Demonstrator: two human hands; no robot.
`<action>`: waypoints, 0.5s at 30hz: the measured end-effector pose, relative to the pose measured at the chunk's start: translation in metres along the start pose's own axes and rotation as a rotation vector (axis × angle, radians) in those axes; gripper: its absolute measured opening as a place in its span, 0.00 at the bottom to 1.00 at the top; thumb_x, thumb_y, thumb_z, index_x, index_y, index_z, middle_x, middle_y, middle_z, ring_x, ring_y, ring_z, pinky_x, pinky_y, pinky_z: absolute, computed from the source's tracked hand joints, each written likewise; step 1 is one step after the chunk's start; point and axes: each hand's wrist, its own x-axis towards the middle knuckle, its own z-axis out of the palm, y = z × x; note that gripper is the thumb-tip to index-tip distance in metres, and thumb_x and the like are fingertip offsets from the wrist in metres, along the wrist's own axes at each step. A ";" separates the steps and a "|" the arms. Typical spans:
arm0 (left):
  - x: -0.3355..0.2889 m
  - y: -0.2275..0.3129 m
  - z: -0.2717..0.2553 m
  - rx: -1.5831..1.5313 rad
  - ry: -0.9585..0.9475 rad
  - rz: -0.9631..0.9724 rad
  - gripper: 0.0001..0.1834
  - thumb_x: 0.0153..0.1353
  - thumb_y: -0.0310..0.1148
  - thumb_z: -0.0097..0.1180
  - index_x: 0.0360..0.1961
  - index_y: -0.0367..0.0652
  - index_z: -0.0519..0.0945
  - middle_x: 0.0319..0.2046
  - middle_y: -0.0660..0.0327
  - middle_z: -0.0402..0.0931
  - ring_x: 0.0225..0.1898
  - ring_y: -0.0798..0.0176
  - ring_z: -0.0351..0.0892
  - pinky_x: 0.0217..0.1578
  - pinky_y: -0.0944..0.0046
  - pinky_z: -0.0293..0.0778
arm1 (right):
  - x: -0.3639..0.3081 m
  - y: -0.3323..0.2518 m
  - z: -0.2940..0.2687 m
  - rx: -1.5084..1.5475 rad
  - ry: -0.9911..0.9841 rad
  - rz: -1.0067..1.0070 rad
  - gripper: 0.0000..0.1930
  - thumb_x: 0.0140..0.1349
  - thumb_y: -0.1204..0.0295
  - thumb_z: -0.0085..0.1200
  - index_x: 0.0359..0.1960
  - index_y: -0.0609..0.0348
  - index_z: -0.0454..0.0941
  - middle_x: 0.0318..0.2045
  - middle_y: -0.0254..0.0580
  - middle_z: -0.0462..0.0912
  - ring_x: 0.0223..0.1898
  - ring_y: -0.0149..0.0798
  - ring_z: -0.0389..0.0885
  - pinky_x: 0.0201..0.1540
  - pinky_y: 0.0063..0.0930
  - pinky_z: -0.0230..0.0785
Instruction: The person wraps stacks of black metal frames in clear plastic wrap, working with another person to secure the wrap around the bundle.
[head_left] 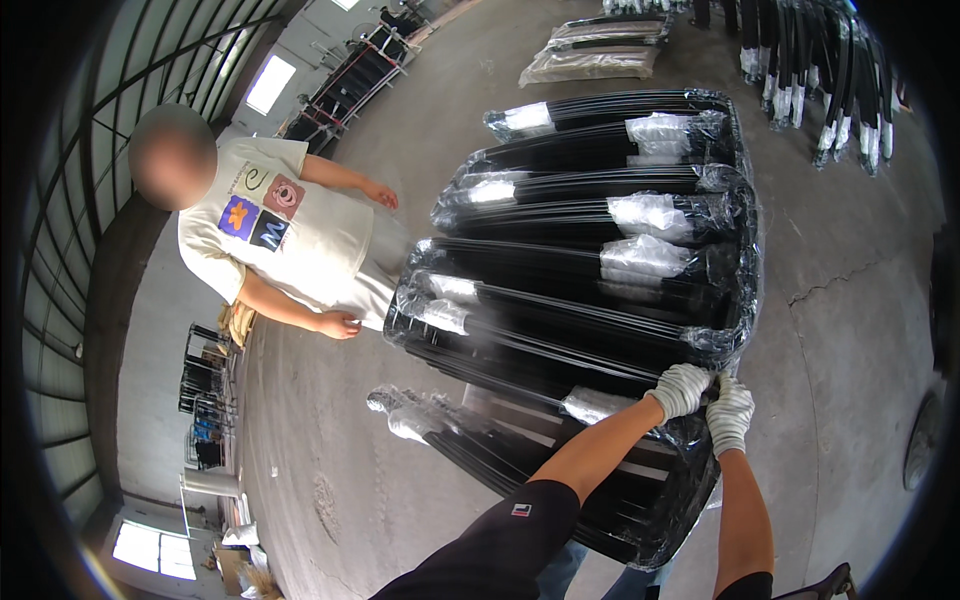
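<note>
Several bundles of black, bent bars [560, 262], wrapped in clear plastic film, lie side by side in a long stack in front of me. White padded wraps show along them. In a pale knitted work glove, my left hand [682, 390] is closed on the wrapped, rounded end of a near bundle. Right beside it, my right hand [731, 412], gloved alike, has its fingers curled round the same corner. What exactly lies under the fingers is partly hidden. Below my hands, the nearest bundle [640, 515] lies askew over pale slats.
A person [285, 230] in a pale printed T-shirt stands at the stack's far left end, arms down. More wrapped bundles [595, 60] lie on the floor beyond, and black bars with pale ends [830, 85] stand at the far right. Metal racks [355, 85] line the wall.
</note>
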 end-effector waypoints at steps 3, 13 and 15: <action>0.002 0.005 -0.005 0.015 -0.018 -0.017 0.19 0.47 0.42 0.57 0.38 0.43 0.73 0.30 0.56 0.77 0.32 0.53 0.76 0.34 0.56 0.71 | 0.000 -0.009 -0.019 0.061 -0.068 0.094 0.14 0.41 0.69 0.58 0.32 0.54 0.74 0.26 0.44 0.79 0.32 0.49 0.77 0.36 0.38 0.69; -0.004 0.004 0.008 -0.097 0.133 0.009 0.18 0.44 0.37 0.57 0.39 0.45 0.75 0.34 0.58 0.77 0.37 0.53 0.75 0.41 0.56 0.69 | -0.003 0.002 -0.003 0.117 -0.140 0.057 0.18 0.41 0.66 0.59 0.38 0.49 0.72 0.27 0.49 0.79 0.32 0.52 0.77 0.35 0.45 0.67; 0.002 0.011 0.005 0.010 0.096 -0.091 0.19 0.42 0.38 0.58 0.38 0.48 0.75 0.31 0.60 0.77 0.34 0.56 0.75 0.39 0.59 0.71 | 0.000 0.008 0.002 0.111 -0.104 0.047 0.17 0.42 0.66 0.59 0.36 0.50 0.71 0.26 0.49 0.78 0.31 0.52 0.77 0.34 0.44 0.68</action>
